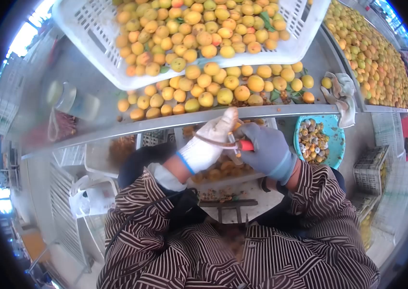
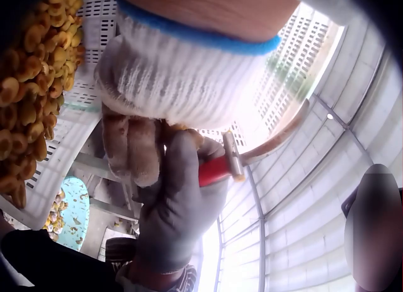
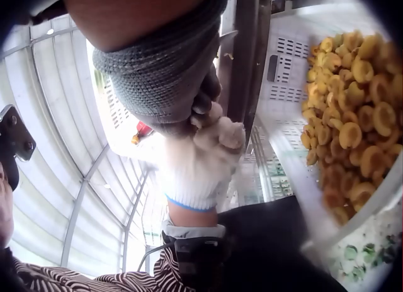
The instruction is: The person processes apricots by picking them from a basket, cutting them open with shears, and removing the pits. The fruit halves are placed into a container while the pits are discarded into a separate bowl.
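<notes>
Wearing a white knit glove with soiled fingers, my left hand (image 1: pixel 210 144) meets my right hand (image 1: pixel 266 149) in front of the metal table edge. The left fingers curl around an apricot, of which only a sliver (image 2: pixel 196 138) shows. My grey-gloved right hand grips a red-handled tool (image 1: pixel 246 145), with a metal crosspiece and a curved brown strip reaching across the left glove in the head view. Its working end is hidden between the hands. Below them sits a crate of halved apricots (image 3: pixel 362 125).
Whole apricots (image 1: pixel 204 91) lie on the metal table, spilling from a tilted white basket (image 1: pixel 93 36). A turquoise basin (image 1: pixel 336 142) with pits and scraps stands at lower right. A cloth (image 1: pixel 341 94) hangs over the table edge. More apricots (image 1: pixel 372 62) fill the far-right bin.
</notes>
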Tool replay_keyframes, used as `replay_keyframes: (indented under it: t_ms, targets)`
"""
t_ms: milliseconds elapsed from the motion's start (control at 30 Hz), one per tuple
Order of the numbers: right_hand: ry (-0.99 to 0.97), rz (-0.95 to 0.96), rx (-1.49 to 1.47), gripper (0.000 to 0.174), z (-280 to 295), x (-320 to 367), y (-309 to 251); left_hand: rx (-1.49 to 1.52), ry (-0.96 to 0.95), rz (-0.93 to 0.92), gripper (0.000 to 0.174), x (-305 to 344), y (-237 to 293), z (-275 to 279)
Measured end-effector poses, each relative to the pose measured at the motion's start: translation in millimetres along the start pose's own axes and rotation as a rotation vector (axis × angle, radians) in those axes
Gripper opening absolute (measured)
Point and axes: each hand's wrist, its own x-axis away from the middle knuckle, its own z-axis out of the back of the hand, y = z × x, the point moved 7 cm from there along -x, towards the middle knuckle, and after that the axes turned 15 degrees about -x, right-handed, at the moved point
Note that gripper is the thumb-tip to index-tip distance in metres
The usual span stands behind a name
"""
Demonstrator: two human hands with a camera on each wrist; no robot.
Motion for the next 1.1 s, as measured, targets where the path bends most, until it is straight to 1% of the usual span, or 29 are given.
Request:
replay_keyframes:
  t_ms: [33, 67, 100, 167, 200, 233, 300, 333, 367, 433, 467, 500, 567, 600, 633, 667, 700, 733, 767, 833, 867, 900, 967, 1000, 1033, 1067, 1100]
  targets:
    - [0.031, -0.053, 0.011, 0.030, 2.3, 0.3, 1.1, -0.014, -0.010, -0.025, 0.064, -1.1, -0.8, -1.2]
    - [-0.015, -0.078, 0.004, 0.028, -1.0, -0.3, 3.9, -0.057, 0.008, -0.027, 0.061, -0.8, 0.1, 1.6]
    - [-0.007, -0.085, 0.012, 0.028, -1.0, 0.7, 5.8, -0.058, -0.003, -0.034, 0.061, 0.5, 2.8, 1.9]
    - [-0.037, 0.004, -0.055, 0.028, -4.3, 3.3, 1.1, -0.146, -0.025, 0.015, 0.060, 6.7, 6.2, 2.9]
    - [-0.001, 0.014, -0.046, 0.030, -1.3, 5.4, -2.6, -0.138, -0.056, 0.013, 0.050, 11.7, 12.5, 4.1]
    - [0.008, 0.006, -0.036, 0.030, -2.2, 7.7, 0.2, -0.138, -0.069, 0.004, 0.050, 12.1, 8.5, 3.8]
    - [0.157, 0.142, -0.087, 0.031, 3.6, 10.0, -6.4, -0.778, 0.146, -0.626, 0.055, 25.9, 40.5, 1.3]
    - [0.118, 0.065, -0.062, 0.031, 4.7, 11.9, -3.9, -0.536, 0.053, -0.373, 0.055, 14.9, 24.4, 2.3]
    - [0.115, 0.066, -0.062, 0.031, 5.6, 10.4, -6.0, -0.534, 0.056, -0.373, 0.055, 15.1, 28.0, 1.0]
    - [0.250, 0.182, -0.140, 0.031, 16.8, 9.2, -14.2, -0.475, -0.108, -0.170, 0.059, 14.3, 19.6, -7.4]
    - [0.249, 0.185, -0.140, 0.031, 16.6, 8.1, -11.7, -0.458, 0.025, -0.162, 0.064, 0.1, -12.2, -0.9]
    - [0.254, 0.184, -0.127, 0.031, 15.8, 8.0, -6.8, -0.461, 0.026, -0.163, 0.064, 1.2, -8.6, 1.6]
    - [0.256, 0.183, -0.116, 0.031, 17.0, 8.5, -2.7, -0.777, 0.065, -0.184, 0.064, 5.0, 2.6, 5.3]
    - [0.216, 0.128, -0.095, 0.031, 15.6, 8.3, 0.9, -0.767, 0.110, -0.183, 0.063, 1.3, -1.3, 9.1]
    - [0.178, 0.077, -0.074, 0.032, 14.7, 8.1, 4.4, -0.771, 0.114, -0.180, 0.063, 4.7, 0.3, 11.1]
    - [0.182, 0.088, -0.080, 0.032, 15.7, 8.0, 4.1, -0.480, -0.019, 0.008, 0.062, 14.1, 6.7, 11.4]
    - [0.168, 0.057, -0.036, 0.032, 14.4, 6.8, 6.2, -0.186, -0.146, 0.191, 0.063, 24.2, 7.8, 7.1]
    - [0.150, 0.027, 0.002, 0.032, 12.2, 5.2, 7.4, -0.189, -0.113, 0.069, 0.061, 28.3, 19.7, 10.9]
    - [0.147, 0.041, -0.017, 0.032, 13.2, 3.8, 3.1, -0.198, -0.096, 0.083, 0.061, 31.0, 15.9, 11.6]
    - [0.104, 0.016, -0.096, 0.032, 12.9, 3.1, -3.1, 0.406, -0.186, -0.051, 0.040, 29.4, 0.9, -3.1]
    - [0.107, 0.002, -0.106, 0.030, 9.3, 4.1, -0.3, 0.399, -0.099, -0.175, 0.032, 23.9, -21.9, 0.7]
    - [0.097, 0.026, -0.129, 0.030, 6.7, 5.0, 0.1, 0.494, -0.187, -0.090, 0.031, 43.0, 9.9, -4.8]
    - [0.078, 0.133, -0.057, 0.029, 5.6, 6.6, -7.1, 0.521, -0.171, -0.184, 0.034, 58.1, 26.4, -3.3]
    - [0.056, 0.137, -0.103, 0.031, 6.2, 6.7, -12.3, 0.509, -0.157, -0.184, 0.034, 64.8, 30.6, 1.6]
    - [0.060, 0.149, -0.110, 0.031, 6.4, 7.3, -16.4, 0.451, -0.152, -0.111, 0.036, 71.7, 29.3, 6.5]
    - [0.098, 0.200, -0.134, 0.032, 9.4, 9.4, -22.7, 0.395, -0.148, -0.038, 0.038, 80.0, 27.7, 10.1]
    - [0.137, 0.248, -0.158, 0.033, 13.2, 12.6, -28.1, 0.341, -0.074, -0.043, 0.038, 90.7, 34.3, 17.0]
